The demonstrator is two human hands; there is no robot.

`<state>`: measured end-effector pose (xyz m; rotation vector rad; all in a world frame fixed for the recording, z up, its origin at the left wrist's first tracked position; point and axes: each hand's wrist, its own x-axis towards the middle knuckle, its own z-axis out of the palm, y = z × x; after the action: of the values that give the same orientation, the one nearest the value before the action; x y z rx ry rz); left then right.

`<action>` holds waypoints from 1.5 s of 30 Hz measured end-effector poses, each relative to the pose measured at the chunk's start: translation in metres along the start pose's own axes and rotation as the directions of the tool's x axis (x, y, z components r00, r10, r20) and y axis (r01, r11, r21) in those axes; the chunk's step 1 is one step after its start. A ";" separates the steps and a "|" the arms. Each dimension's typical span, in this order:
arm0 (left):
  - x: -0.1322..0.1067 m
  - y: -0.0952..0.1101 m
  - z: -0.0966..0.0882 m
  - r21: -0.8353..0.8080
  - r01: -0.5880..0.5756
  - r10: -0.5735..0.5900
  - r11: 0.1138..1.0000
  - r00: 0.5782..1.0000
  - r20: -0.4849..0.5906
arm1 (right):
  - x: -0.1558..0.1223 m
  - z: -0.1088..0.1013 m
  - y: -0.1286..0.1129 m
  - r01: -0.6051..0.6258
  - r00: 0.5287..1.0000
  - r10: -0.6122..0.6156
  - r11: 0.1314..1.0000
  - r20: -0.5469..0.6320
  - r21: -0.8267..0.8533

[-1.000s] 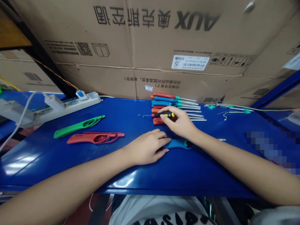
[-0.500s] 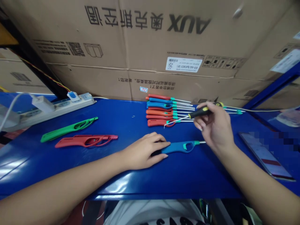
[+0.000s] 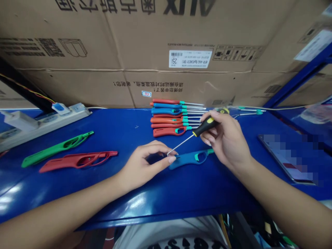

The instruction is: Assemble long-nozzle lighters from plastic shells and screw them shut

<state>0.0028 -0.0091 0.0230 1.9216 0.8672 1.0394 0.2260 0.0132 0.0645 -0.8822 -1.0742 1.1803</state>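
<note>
My right hand [image 3: 227,138] is closed around the black-and-yellow handle of a screwdriver [image 3: 200,129], whose thin shaft slants down to the left. At the screwdriver's tip, the thumb and forefinger of my left hand [image 3: 145,164] come together in a pinch. Whatever small piece they may hold there is too small to name. Just beyond those fingertips lies a blue gas lighter [image 3: 185,160] with a teal trigger, flat on the table, its front end partly behind my right hand. Above it, several red, orange and blue lighters [image 3: 168,132] lie in a row.
On the left of the blue table [image 3: 145,204] lie a green lighter shell [image 3: 52,150] and a red lighter shell [image 3: 67,163]. A power strip [image 3: 46,122] stands behind them. A phone [image 3: 285,159] rests at right, and a large cardboard box [image 3: 103,88] walls off the back.
My left hand has lifted off the blue lighter and now pinches at the screwdriver's tip. My right hand has brought the screwdriver down and left. The whole view has shifted.
</note>
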 end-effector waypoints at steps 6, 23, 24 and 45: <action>0.000 -0.001 -0.001 0.073 -0.107 0.108 0.992 0.994 -0.019 | 0.002 -0.002 0.002 0.000 1.000 0.000 1.000 -0.001 0.016; -0.001 -0.013 0.003 0.102 0.025 -0.037 0.994 0.992 0.118 | -0.006 0.012 0.005 0.404 0.912 -0.347 0.845 0.217 -0.349; -0.001 -0.013 0.004 0.096 0.027 -0.039 0.995 0.992 0.122 | -0.007 0.014 0.005 0.424 0.905 -0.375 0.827 0.200 -0.368; 0.001 -0.022 0.002 0.102 -0.167 0.142 0.981 0.965 0.219 | -0.006 0.010 0.013 0.747 0.635 -0.443 0.561 0.633 -0.357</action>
<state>0.0006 0.0017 0.0034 2.1848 0.6812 0.8682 0.2122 0.0092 0.0541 -0.5573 -2.0580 0.4131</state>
